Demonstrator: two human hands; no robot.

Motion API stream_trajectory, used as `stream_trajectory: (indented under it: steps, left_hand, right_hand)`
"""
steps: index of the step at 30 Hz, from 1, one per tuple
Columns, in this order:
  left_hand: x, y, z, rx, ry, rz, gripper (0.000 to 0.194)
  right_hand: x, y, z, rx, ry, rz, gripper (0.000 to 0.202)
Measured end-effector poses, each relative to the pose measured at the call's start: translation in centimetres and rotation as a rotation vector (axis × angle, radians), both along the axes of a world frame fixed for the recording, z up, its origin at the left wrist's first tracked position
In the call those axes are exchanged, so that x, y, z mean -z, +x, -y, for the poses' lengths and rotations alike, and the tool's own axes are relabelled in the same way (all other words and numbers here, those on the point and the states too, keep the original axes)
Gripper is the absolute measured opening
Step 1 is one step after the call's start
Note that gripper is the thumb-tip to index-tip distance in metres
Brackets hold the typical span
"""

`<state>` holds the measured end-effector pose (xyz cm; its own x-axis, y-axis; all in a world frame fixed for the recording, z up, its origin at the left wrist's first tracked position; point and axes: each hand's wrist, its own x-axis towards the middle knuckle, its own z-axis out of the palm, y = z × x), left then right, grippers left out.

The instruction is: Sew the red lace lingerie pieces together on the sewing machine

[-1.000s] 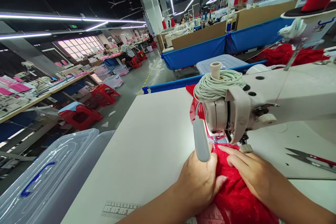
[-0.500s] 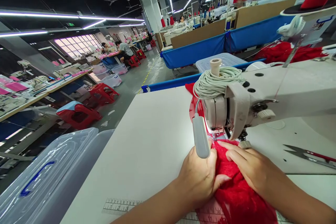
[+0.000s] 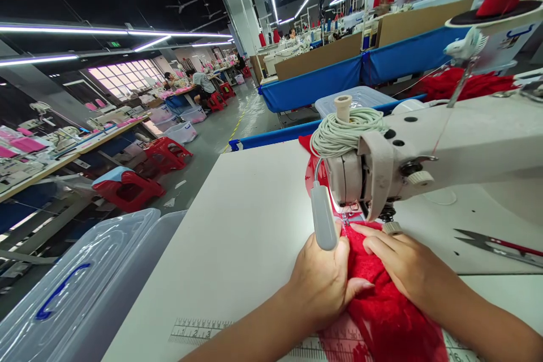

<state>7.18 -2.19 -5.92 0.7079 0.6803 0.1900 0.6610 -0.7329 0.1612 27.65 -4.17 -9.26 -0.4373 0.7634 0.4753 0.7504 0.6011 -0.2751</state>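
Red lacy fabric (image 3: 382, 311) runs from the table's near edge up under the needle area of a white sewing machine (image 3: 475, 136), and more of it shows behind the machine head. My left hand (image 3: 320, 271) grips the fabric's left side just in front of the presser foot (image 3: 345, 219), partly behind a small grey lamp (image 3: 324, 218). On the right side of the fabric, my right hand (image 3: 403, 260) lies with its fingers stretched toward the foot, pressing the cloth down. A coil of pale green cord (image 3: 348, 131) rests on the machine head.
Snips (image 3: 500, 246) lie on the table at the right. A printed ruler (image 3: 195, 331) crosses the near edge of the white table (image 3: 229, 226). Lidded clear bins (image 3: 85, 277) stand at left, near red stools (image 3: 127, 189). People sit at machines farther off.
The view has shifted slightly, so the machine and snips appear a little farther left. Both hands keep nearly the same place and pose on the fabric.
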Motion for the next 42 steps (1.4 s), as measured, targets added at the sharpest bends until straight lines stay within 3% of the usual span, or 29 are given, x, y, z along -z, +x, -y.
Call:
stream_trajectory:
  steps: [13, 25, 29, 34, 38, 42]
  left_hand:
    - [0.1, -0.1, 0.0, 0.005, 0.021, 0.008, 0.058]
    - [0.0, -0.5, -0.3, 0.056, 0.079, 0.024, 0.066]
    - [0.0, -0.6, -0.3, 0.038, 0.080, 0.032, 0.077]
    - [-0.3, -0.9, -0.7, 0.121, 0.176, 0.078, 0.085]
    - [-0.3, -1.3, -1.1, 0.268, 0.139, 0.003, 0.071]
    - [-0.6, -1.5, -1.3, 0.251, 0.094, -0.016, 0.071]
  right_hand:
    - [0.2, 0.1, -0.2, 0.010, -0.032, 0.000, 0.035]
    - [-0.6, 0.0, -0.2, 0.026, -0.049, -0.046, 0.033]
    - [-1.4, 0.0, -0.2, 0.018, -0.041, -0.041, 0.030]
    - [-1.9, -0.1, 0.3, -0.004, 0.003, -0.019, 0.017]
    - [-1.1, 0.0, 0.6, -0.007, 0.064, 0.002, 0.029]
    - [-1.3, 0.0, 0.6, -0.022, 0.148, -0.044, 0.034]
